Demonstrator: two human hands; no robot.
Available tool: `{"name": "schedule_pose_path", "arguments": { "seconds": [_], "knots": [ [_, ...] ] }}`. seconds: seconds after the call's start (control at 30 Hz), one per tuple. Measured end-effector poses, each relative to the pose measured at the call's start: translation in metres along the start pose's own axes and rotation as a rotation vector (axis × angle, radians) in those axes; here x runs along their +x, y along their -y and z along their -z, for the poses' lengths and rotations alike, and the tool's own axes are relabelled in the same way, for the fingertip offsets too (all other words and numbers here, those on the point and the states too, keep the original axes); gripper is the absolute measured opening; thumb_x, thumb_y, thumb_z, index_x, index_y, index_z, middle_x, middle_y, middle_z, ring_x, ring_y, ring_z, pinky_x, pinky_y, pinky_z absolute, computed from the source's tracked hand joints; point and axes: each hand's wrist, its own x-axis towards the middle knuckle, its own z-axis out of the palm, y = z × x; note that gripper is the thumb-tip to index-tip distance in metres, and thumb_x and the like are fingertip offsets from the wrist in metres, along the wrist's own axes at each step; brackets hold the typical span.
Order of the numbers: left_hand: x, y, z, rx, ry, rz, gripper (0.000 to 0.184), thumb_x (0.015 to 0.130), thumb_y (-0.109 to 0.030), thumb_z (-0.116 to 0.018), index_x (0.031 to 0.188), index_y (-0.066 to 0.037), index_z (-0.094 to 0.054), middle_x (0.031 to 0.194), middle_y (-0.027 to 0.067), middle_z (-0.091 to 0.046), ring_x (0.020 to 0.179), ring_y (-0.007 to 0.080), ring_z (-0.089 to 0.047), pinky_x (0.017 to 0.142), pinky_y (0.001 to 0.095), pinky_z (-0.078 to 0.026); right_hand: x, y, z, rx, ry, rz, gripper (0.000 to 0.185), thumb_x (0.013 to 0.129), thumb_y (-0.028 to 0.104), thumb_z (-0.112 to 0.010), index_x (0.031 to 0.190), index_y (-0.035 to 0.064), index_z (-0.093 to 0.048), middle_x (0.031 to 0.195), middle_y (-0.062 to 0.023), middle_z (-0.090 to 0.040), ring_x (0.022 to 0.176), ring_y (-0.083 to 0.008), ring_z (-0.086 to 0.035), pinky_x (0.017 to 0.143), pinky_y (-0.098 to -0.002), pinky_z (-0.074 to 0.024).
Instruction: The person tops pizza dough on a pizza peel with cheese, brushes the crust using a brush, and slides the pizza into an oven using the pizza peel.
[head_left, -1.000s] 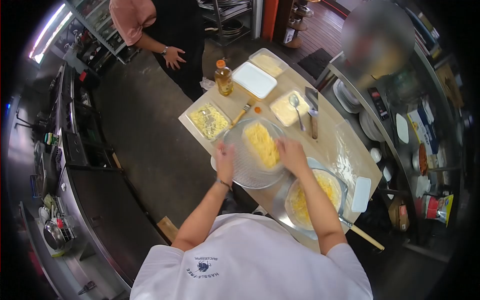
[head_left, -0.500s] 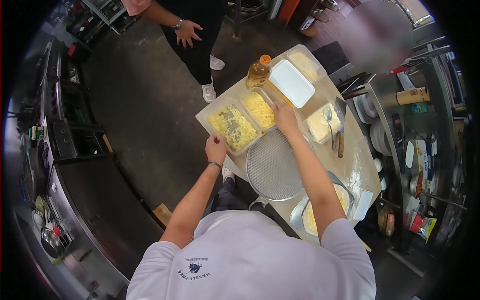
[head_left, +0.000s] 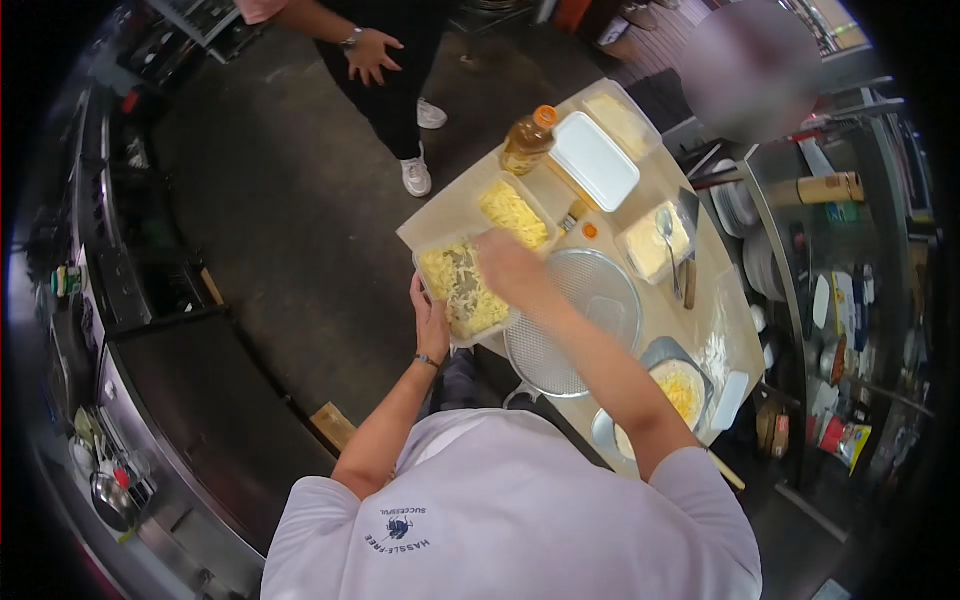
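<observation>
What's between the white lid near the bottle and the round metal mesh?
In the head view, a brush and a small orange item lie between them.

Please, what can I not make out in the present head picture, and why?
In the head view:
Right hand: blurred, so whether it holds any yellow shreds is unclear.
Pale round base: partly covered by the right forearm.
Co-worker: upper body cut off by the top edge.
Bottle: any print is too small to read.
</observation>
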Motion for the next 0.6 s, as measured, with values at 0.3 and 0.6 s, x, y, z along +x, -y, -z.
{"name": "schedule_pose_path", "arguments": {
  "seconds": [0.3, 0.6],
  "knots": [
    [-0.022, -0.015, -0.004, 0.396, 0.082, -0.238, 0.071, 0.091, -0.041, -0.046, 0.137, 0.006, -0.021, 0.141, 0.0209, -0.021, 0.13, 0.0309, -0.025, 0.108, 0.0391, -0.021, -0.031, 0.043, -0.049, -0.013, -0.071, 0.008, 0.034, 0.071, 0.015, -0.058, 0.104, 0.0071, -0.056, 0.099, -0.0095, -0.055, 0.095, -0.025, -0.054, 0.076, -0.0334, -0.0475],
    [-0.079, -0.043, -0.063, 0.252, 0.415, -0.13, 0.066, 0.09, -0.024, -0.044, 0.141, 0.004, -0.013, 0.144, 0.021, -0.019, 0.131, 0.03, -0.027, 0.107, 0.0389, -0.025, -0.131, 0.048, -0.027, 0.238, -0.386, -0.397, 0.032, 0.07, 0.007, -0.058, 0.101, 0.0073, -0.055, 0.096, -0.0096, -0.052, 0.09, -0.0266, -0.055, 0.073, -0.0382, -0.0482]
  ]
}}
